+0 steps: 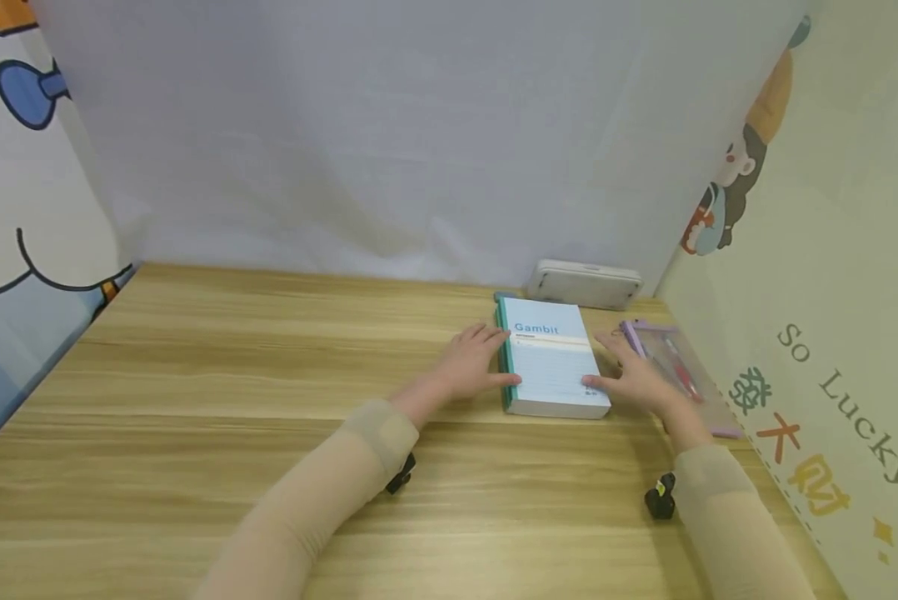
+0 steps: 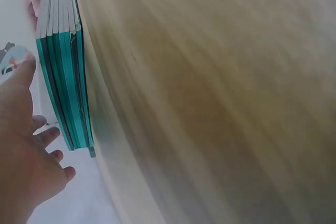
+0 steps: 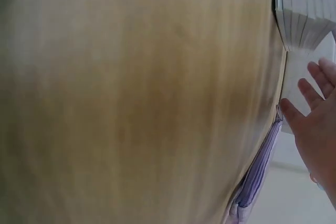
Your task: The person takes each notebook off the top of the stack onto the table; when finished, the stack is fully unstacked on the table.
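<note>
On the worktop's [image 1: 269, 358] right side, the head view shows a stack of notebooks [image 1: 557, 362] between the left hand [image 1: 473, 365] and right hand [image 1: 632, 379], thumbs over its top; contact is unclear. It looks hefty, its layers apt to slide, so both long sides suit a hold. Left wrist view: fingers apart beside teal spines [image 2: 65, 87]. Right wrist view: fingers spread near page edges [image 3: 304, 22], gripping nothing.
</note>
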### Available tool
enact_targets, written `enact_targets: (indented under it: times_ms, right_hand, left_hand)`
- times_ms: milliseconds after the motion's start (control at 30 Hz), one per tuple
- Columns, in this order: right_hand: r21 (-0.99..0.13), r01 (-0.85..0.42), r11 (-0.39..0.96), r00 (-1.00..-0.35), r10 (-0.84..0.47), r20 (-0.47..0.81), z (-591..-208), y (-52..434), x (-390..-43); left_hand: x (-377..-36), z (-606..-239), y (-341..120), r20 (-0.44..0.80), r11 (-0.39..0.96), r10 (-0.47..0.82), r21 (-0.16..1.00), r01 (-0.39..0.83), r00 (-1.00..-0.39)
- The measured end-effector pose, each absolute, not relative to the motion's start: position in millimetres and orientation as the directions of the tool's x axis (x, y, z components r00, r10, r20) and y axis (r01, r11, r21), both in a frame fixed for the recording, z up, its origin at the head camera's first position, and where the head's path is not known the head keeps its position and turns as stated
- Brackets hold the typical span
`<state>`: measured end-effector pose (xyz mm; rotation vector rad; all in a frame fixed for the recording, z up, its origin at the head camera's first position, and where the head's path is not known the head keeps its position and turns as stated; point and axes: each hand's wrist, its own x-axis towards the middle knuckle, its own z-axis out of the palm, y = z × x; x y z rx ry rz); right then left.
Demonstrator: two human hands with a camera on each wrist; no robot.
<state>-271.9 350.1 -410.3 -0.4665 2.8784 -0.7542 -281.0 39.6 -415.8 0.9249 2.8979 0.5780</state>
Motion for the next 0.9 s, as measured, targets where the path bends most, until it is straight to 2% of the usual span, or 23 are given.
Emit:
enact_targets:
  times_ms: [300,600,900]
  right_hand:
    - [-0.524,-0.202,0.827,-0.942,-0.311,-0.128,-413,352,-274]
    - [-0.604,-0.161,0.781,-0.940,-0.308,-0.148,-409,349,-272]
    - [-0.697,-0.139,0.703,-0.937,-0.321,-0.138,-406,345,-267]
  left_hand:
    - [-288,-427,47,-0.017,0.749,0.512,0.499,0.436,-0.859]
    - [-285,-421,51,-0.051,0.639,0.469,0.709,0.298,-0.882]
    - [-278,-417,55,-0.040,0.597,0.390,0.771,0.220,-0.920]
